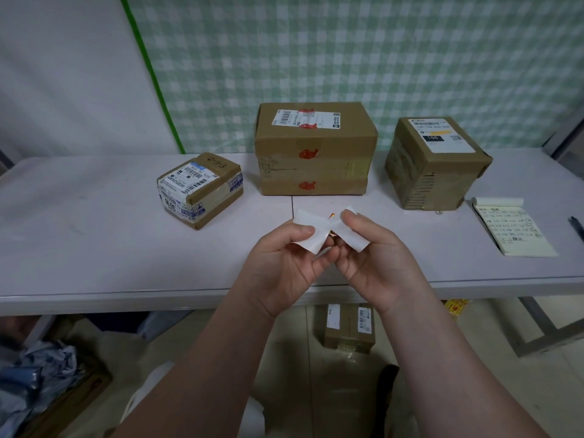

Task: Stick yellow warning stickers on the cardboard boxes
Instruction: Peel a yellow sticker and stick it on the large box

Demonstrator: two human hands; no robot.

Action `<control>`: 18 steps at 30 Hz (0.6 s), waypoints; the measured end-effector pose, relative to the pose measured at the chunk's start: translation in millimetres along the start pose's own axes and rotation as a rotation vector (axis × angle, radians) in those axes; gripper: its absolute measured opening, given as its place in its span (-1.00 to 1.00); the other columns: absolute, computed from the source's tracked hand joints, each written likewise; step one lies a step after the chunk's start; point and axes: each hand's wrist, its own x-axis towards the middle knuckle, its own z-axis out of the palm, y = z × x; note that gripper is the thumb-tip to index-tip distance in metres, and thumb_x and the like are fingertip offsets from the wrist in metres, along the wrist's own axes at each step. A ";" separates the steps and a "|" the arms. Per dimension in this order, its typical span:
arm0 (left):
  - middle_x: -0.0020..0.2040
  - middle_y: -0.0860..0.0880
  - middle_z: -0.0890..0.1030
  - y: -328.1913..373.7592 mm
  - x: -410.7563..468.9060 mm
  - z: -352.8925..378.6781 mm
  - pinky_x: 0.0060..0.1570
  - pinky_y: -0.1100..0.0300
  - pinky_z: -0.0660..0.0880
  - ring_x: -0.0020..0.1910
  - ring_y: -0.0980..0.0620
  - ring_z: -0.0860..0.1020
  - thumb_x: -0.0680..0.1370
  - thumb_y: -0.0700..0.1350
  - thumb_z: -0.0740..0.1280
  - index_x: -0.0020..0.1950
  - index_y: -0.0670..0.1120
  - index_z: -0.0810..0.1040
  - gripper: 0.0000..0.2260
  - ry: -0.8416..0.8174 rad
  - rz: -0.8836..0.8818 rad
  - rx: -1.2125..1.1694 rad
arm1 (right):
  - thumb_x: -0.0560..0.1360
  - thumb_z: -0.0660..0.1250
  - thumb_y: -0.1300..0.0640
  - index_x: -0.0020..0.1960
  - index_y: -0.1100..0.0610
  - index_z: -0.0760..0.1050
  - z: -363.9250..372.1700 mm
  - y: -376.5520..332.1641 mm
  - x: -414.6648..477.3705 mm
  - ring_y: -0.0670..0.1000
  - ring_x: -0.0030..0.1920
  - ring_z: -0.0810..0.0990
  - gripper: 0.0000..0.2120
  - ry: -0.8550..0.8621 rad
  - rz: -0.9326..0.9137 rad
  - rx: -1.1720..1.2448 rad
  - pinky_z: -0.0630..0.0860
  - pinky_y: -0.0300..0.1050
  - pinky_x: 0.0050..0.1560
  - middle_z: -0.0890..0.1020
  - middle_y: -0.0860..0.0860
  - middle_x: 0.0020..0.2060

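While the worktop (pixel 94 248) carries three cardboard boxes (pixel 316 147), our left hand (pixel 284 263) and right hand (pixel 376 260), close together above its front edge, pinch a folded sticker (pixel 305 218); thin, limp and tacky, we judge it best peeled by a corner.

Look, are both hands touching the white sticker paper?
Touching. The head view shows the left hand and the right hand each pinching the white sticker paper between thumb and fingers.

A pale yellow handwritten notepad (pixel 513 230) lies on the grey surface's (pixel 94 232) right side, a dark pen (pixel 577 227) just beside it.
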 end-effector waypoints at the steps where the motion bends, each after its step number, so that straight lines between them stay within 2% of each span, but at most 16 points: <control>1: -0.25 -0.15 0.63 0.0 -0.4 0.5 -0.26 0.19 0.59 -0.29 0.00 0.62 0.37 -0.25 0.23 0.03 -0.28 0.49 -0.74 -0.003 -0.003 -0.006 | 0.50 0.30 0.20 -0.13 0.22 0.52 0.3 1.0 0.5 -0.05 -0.42 0.58 -0.91 0.006 0.014 0.025 0.52 -0.33 -0.46 0.62 0.10 -0.32; 4: -0.28 -0.16 0.60 0.5 -0.3 -0.2 -0.22 0.13 0.60 -0.26 -0.03 0.60 0.35 -0.25 0.23 0.03 -0.29 0.46 -0.72 0.001 -0.002 -0.042 | 0.48 0.32 0.20 -0.02 0.25 0.49 -2.9 4.0 8.0 -0.03 -0.44 0.57 -0.86 0.043 0.055 0.121 0.52 -0.31 -0.47 0.60 0.13 -0.25; 7: -0.29 -0.15 0.59 4.9 -0.8 -4.2 -0.17 -0.03 0.61 -0.28 -0.05 0.60 0.24 -0.28 0.29 -0.04 -0.25 0.43 -0.69 0.069 0.046 -0.121 | 0.47 0.36 0.17 -0.07 0.21 0.48 -15.9 3.4 19.3 -0.10 -0.52 0.49 -0.88 0.190 0.058 0.204 0.48 -0.35 -0.52 0.55 0.08 -0.27; 8: -0.27 -0.15 0.60 7.1 -0.7 -6.1 -0.15 -0.06 0.60 -0.27 -0.06 0.61 0.22 -0.30 0.30 -0.04 -0.25 0.43 -0.68 0.100 0.061 -0.120 | 0.47 0.37 0.16 -0.09 0.19 0.50 -20.7 3.3 21.9 -0.12 -0.51 0.47 -0.89 0.242 0.028 0.117 0.44 -0.35 -0.54 0.55 0.06 -0.27; 10: -0.18 -0.17 0.60 10.7 -0.1 -8.6 -0.09 -0.10 0.60 -0.22 -0.09 0.63 0.28 -0.34 0.26 -0.02 -0.25 0.45 -0.72 0.139 0.087 -0.077 | 0.47 0.39 0.14 -0.15 0.12 0.50 -28.4 6.8 29.6 -0.09 -0.43 0.45 -0.91 0.330 -0.069 -0.202 0.36 -0.32 -0.53 0.57 0.05 -0.26; 14: -0.06 -0.15 0.65 11.0 3.0 -10.9 -0.04 -0.06 0.60 -0.03 -0.12 0.62 0.46 -0.38 0.09 0.02 -0.22 0.45 -0.78 0.192 0.116 0.005 | 0.38 0.44 0.17 -0.25 0.09 0.46 -29.2 17.4 44.4 0.09 -0.26 0.55 -0.85 0.506 -0.355 -0.877 0.48 -0.05 -0.28 0.57 0.06 -0.28; 16: -0.08 -0.16 0.62 10.7 3.7 -12.4 -0.02 -0.04 0.61 -0.02 -0.12 0.59 0.47 -0.40 0.07 -0.02 -0.22 0.45 -0.78 0.229 0.123 0.020 | 0.38 0.42 0.18 -0.24 0.12 0.49 -27.7 19.2 51.2 0.08 -0.26 0.57 -0.89 0.539 -0.453 -1.134 0.47 -0.13 -0.26 0.58 0.01 -0.33; 18: -0.16 -0.15 0.55 11.6 4.5 -14.9 -0.02 -0.01 0.61 -0.12 -0.07 0.55 0.46 -0.41 0.07 -0.11 -0.22 0.44 -0.80 0.259 0.130 0.039 | 0.39 0.42 0.21 -0.20 0.12 0.51 -27.9 20.8 56.6 0.03 -0.23 0.55 -0.92 0.473 -0.456 -1.296 0.39 -0.22 -0.27 0.58 -0.03 -0.30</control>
